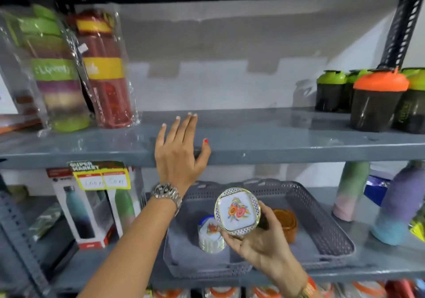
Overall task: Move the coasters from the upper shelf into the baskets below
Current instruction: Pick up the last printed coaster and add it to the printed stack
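Left hand (178, 152) is resting flat on the front edge of the upper shelf (276, 136), fingers spread, gripping nothing. Right hand (255, 240) is clamping a floral coaster set (237, 210), tilted up over the grey perforated basket (322, 208). A second white coaster stack (210, 234) and an amber one (286, 221) are sitting inside that basket.

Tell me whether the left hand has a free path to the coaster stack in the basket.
Probably yes: the left hand rests on the shelf edge, empty, with the stack uncovered just below.

Two hands (177, 152); three coaster sets (238, 210); one grey basket (322, 224); four lidded shakers (377, 99).
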